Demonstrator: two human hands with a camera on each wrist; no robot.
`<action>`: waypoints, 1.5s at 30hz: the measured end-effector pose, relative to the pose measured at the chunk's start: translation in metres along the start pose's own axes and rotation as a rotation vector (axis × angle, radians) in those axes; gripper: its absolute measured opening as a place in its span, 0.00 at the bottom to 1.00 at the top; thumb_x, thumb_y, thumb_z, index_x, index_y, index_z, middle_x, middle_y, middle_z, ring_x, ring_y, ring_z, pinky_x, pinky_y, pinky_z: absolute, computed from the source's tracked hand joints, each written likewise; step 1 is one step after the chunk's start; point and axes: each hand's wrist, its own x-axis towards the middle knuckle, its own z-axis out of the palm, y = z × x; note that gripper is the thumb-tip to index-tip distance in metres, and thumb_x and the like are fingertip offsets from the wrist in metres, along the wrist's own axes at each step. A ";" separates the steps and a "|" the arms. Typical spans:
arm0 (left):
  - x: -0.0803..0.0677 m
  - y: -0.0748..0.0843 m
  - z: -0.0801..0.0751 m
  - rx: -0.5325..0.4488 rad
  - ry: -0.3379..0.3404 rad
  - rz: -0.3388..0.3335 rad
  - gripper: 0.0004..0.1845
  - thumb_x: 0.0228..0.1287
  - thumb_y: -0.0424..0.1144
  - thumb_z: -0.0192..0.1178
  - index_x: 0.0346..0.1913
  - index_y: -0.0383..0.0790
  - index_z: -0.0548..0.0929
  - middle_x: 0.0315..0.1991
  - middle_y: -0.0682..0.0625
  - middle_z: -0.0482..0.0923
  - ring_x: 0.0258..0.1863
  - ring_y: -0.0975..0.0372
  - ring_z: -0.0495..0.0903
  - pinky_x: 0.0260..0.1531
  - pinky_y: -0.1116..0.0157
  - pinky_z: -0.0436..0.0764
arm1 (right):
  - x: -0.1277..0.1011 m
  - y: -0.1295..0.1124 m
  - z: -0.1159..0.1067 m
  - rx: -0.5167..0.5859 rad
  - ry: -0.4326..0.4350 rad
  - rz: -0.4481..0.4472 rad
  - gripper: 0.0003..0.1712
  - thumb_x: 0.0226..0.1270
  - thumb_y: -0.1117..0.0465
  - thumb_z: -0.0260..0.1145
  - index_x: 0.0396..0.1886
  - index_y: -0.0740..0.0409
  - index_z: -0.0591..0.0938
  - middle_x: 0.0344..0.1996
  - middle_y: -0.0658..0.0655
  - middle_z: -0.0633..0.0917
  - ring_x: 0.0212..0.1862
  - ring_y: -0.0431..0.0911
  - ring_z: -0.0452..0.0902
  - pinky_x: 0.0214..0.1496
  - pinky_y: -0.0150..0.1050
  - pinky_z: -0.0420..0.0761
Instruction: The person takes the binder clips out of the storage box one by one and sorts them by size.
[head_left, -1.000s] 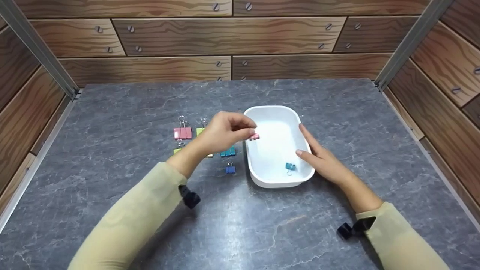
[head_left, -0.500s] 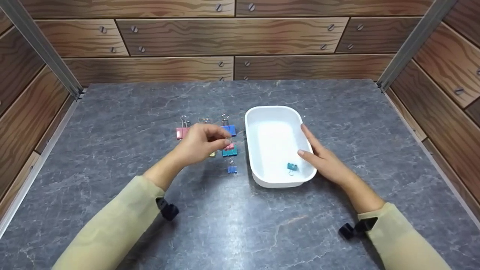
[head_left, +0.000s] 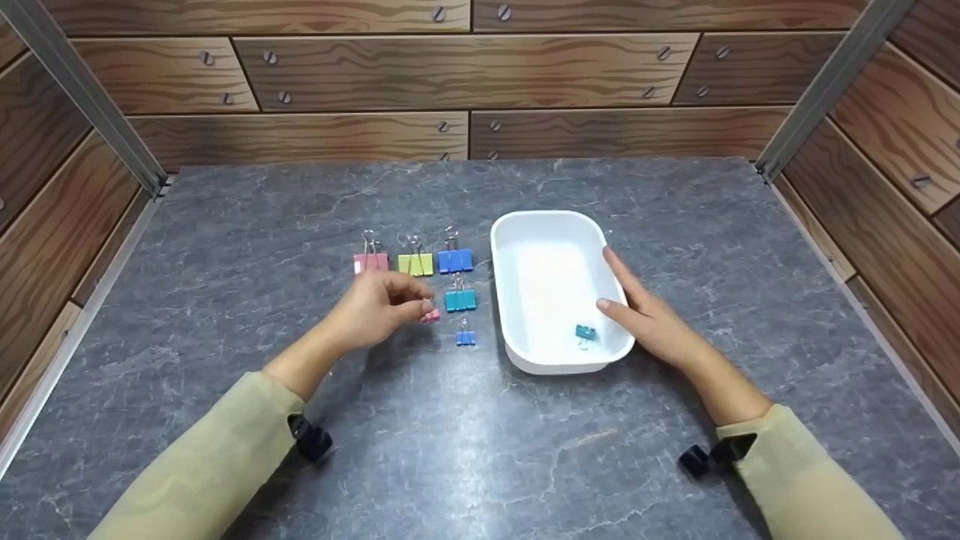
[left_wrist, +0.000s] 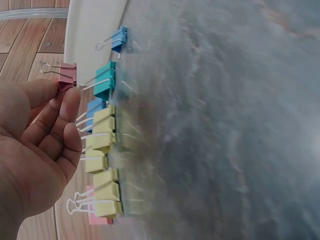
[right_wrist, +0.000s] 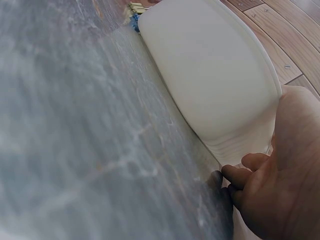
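Note:
Between thumb and fingertips, my left hand pinches a small pink binder clip, also seen raised in the left wrist view as a pink clip. Beside this hand stand a large pink clip, a lime one, a blue one, a teal one and a small blue one. Other yellow clips are hidden behind the hand in the head view. My right hand holds the right side of a white tub, thumb at the rim, fingers along the outside. In the tub lies a small teal clip.
The grey marbled tabletop extends around the tub and clips. Wood-patterned panels enclose it at the back and sides, with metal posts at the corners. Black camera mounts are strapped to both wrists.
My left hand has carried the small pink clip from above the tub's left rim leftward and toward me, uncovering the lime, blue and teal clips. My right hand stays at the tub.

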 end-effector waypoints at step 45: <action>-0.012 -0.029 0.009 0.097 0.024 -0.101 0.07 0.66 0.28 0.70 0.45 0.36 0.93 0.28 0.51 0.88 0.24 0.65 0.81 0.24 0.70 0.78 | -0.001 -0.001 -0.001 -0.003 -0.009 0.018 0.45 0.84 0.51 0.60 0.88 0.33 0.46 0.87 0.53 0.46 0.84 0.55 0.43 0.81 0.59 0.54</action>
